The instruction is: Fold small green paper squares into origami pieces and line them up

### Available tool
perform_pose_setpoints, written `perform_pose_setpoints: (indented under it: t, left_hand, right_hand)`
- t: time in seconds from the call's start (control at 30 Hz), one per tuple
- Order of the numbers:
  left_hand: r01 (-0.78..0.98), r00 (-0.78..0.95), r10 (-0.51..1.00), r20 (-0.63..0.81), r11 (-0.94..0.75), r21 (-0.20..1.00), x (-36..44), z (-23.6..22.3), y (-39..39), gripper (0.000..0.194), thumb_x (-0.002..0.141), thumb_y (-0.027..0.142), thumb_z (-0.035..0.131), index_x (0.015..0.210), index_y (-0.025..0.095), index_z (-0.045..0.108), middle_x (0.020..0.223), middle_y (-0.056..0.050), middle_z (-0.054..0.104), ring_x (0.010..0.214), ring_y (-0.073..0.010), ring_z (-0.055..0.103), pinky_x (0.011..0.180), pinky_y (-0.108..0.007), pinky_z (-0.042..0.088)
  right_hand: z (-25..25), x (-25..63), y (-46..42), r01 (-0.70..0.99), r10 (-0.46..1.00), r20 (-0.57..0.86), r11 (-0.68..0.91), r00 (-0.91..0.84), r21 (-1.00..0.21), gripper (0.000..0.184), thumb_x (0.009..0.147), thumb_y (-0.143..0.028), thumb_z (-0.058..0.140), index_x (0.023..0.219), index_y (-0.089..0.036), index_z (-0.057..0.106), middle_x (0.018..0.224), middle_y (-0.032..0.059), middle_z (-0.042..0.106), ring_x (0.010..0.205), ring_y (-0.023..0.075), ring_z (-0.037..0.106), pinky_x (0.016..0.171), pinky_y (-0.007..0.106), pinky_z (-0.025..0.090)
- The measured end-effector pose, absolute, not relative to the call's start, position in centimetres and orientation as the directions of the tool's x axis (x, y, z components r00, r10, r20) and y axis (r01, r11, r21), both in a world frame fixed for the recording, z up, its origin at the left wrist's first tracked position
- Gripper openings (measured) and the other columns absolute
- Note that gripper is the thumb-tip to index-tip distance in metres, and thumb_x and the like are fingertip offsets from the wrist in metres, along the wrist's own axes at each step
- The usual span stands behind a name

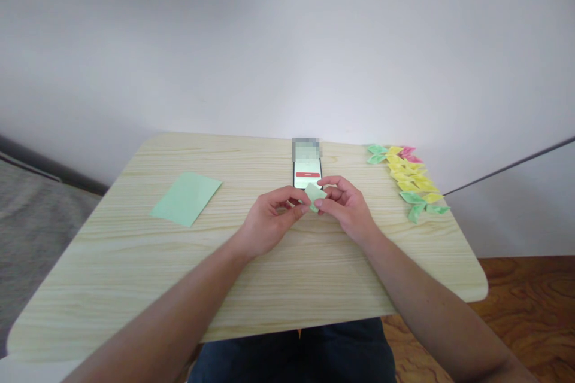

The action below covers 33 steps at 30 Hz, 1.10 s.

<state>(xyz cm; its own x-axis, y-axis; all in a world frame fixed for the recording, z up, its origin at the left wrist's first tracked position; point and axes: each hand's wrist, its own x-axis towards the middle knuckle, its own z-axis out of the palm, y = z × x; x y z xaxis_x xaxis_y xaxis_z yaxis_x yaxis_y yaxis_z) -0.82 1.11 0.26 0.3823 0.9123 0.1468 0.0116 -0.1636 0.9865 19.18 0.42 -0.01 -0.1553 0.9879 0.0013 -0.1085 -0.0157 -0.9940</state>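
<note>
A small folded piece of light green paper (316, 192) is pinched between both hands above the middle of the table. My left hand (272, 215) grips its left side with thumb and fingertips. On the opposite side, my right hand (347, 206) pinches the paper between thumb and fingers, its index finger reaching over the top. Just behind the paper lies a phone (308, 166) with a lit screen and a red bar; its near end is partly hidden by the paper and hands.
Flat green paper sheets (186, 197) lie on the left of the wood-grain table (287, 287). At the right edge stands a row of folded paper pieces (408, 176) in green, yellow and pink. A white wall (287, 60) rises behind the table.
</note>
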Motion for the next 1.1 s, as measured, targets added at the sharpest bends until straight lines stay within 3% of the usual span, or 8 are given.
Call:
perform_pose_setpoints:
  t: [0.2, 0.57, 0.8, 0.97, 1.1]
  left_hand:
    - [0.037, 0.382, 0.912, 0.152, -0.179, 0.983, -0.8, 0.2, 1.1, 0.010, 0.089, 0.028, 0.072, 0.094, 0.020, 0.073, 0.092, -0.003, 0.070, 0.085, -0.0162, 0.061, 0.080, -0.029, 0.047]
    - [0.065, 0.375, 0.909, 0.183, -0.222, 0.973, -1.1, -0.3, 1.1, 0.018, 0.090, 0.032, 0.072, 0.104, 0.021, 0.072, 0.097, -0.004, 0.071, 0.089, -0.0173, 0.062, 0.083, -0.030, 0.048]
    - [-0.044, 0.300, 0.944, 0.138, -0.131, 0.990, -1.0, -0.2, 1.4, 0.022, 0.086, 0.034, 0.076, 0.103, 0.019, 0.073, 0.090, -0.005, 0.073, 0.082, -0.0156, 0.065, 0.075, -0.028, 0.050]
    - [-0.174, 0.270, 0.961, 0.062, -0.015, 0.985, -0.9, 0.1, 1.7, 0.022, 0.085, 0.035, 0.077, 0.097, 0.018, 0.072, 0.077, -0.002, 0.072, 0.069, -0.0132, 0.066, 0.070, -0.027, 0.052]
    - [-0.176, 0.282, 0.959, 0.037, 0.014, 0.984, -0.9, 0.2, 1.8, 0.023, 0.087, 0.037, 0.075, 0.097, 0.016, 0.072, 0.071, -0.002, 0.071, 0.067, -0.0131, 0.064, 0.069, -0.027, 0.050]
  right_hand:
    - [0.1, 19.0, 0.3, -0.123, 0.987, 0.014, -0.006, -0.159, -0.992, 0.047, 0.070, -0.026, 0.083, 0.112, -0.024, 0.060, 0.076, -0.0048, 0.067, 0.065, 0.0122, 0.059, 0.063, 0.026, 0.047]
    - [0.1, 19.2, 0.3, -0.169, 0.981, 0.008, -0.026, -0.194, -0.985, 0.047, 0.072, -0.024, 0.084, 0.114, -0.025, 0.061, 0.073, -0.0060, 0.066, 0.063, 0.0119, 0.061, 0.062, 0.026, 0.049]
    - [-0.2, 19.5, 0.4, -0.147, 0.977, 0.091, 0.063, -0.194, -0.987, 0.011, 0.087, -0.030, 0.073, 0.095, -0.022, 0.074, 0.076, -0.0002, 0.070, 0.069, 0.0142, 0.064, 0.069, 0.030, 0.053]
    - [-0.5, 19.1, -0.1, -0.068, 0.964, 0.178, 0.167, -0.198, -0.984, 0.031, 0.079, -0.020, 0.080, 0.109, -0.025, 0.072, 0.081, -0.0012, 0.069, 0.072, 0.0135, 0.062, 0.069, 0.028, 0.049]
    - [-0.8, 18.7, -0.2, 0.022, 0.980, 0.174, 0.177, -0.102, -0.984, 0.020, 0.084, -0.028, 0.078, 0.102, -0.023, 0.072, 0.075, -0.0015, 0.066, 0.067, 0.0124, 0.059, 0.064, 0.027, 0.046]
